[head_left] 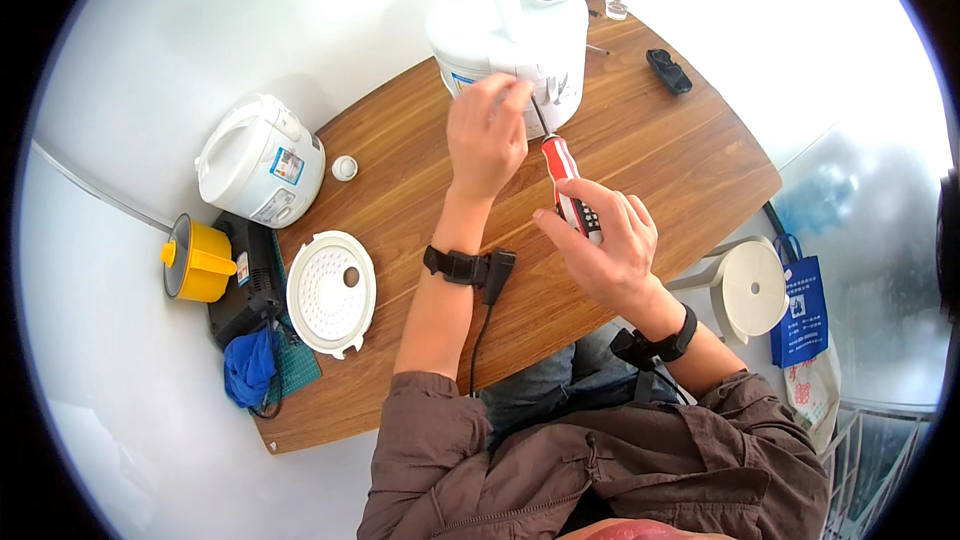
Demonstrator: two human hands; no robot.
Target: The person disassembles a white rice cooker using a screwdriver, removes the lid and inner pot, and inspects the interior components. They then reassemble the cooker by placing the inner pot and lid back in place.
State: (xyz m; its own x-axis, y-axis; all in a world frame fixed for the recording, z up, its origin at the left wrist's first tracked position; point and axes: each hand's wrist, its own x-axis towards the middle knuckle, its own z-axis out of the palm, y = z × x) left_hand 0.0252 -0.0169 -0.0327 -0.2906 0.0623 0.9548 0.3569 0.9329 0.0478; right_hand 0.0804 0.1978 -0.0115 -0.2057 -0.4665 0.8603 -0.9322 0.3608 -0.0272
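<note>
A large white rice cooker (475, 25) stands at the far edge of the table, with a round dark opening in its top. My right hand (615, 245) grips a screwdriver (562, 162) by its red, white and black handle. The metal shaft slants up and left to the cooker's near side. There, my left hand (487, 130) is closed, fingers bent together by the shaft's tip. Whatever those fingers pinch is hidden. Both wrists wear black straps with small devices.
Left on the wooden table (690, 170) are a smaller white rice cooker (240, 165), a white perforated lid plate (325, 310) and a white cap (344, 168). A yellow pot (205, 260) and blue cloth (248, 368) sit beyond. A black object (668, 71) lies far right.
</note>
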